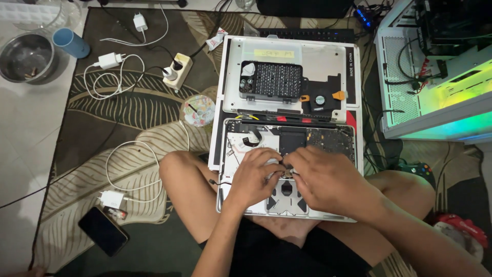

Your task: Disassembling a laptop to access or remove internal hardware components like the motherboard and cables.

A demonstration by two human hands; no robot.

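Silver laptop with its base cover off (230, 154): resting across the seated person's lap, interior exposed, dark circuit board at upper right, pale metal bays at left and bottom. Left hand (254, 177): fingers curled down onto the middle of the interior; whether it grips anything cannot be told. Right hand (323, 177): likewise curled, fingertips meeting the left's. Detached silver base cover (328, 61): just beyond, carrying a black screwdriver-bit case (270, 80).

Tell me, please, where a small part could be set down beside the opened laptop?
Free: patterned rug between the white charger cable and looped white cable. Crowded: the silver laptop chassis, under the left hand and right hand; the bit case covers the lid.
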